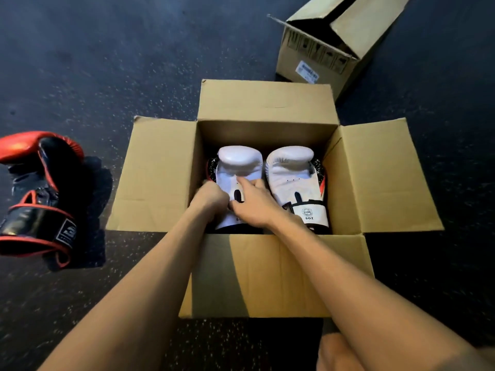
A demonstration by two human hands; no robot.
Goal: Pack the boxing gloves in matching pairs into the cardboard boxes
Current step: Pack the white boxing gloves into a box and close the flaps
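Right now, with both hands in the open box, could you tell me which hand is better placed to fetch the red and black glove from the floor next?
The left hand: the red and black glove lies on the floor left of the open box, on that arm's side.

A dark floor [134, 62] fills the view, its surface flecked all over with pale specks. It looks slightly glossy, with a faint bluish sheen toward the top left. At the bottom right edge a bare knee [337, 354] shows, close to the camera, just above the floor.
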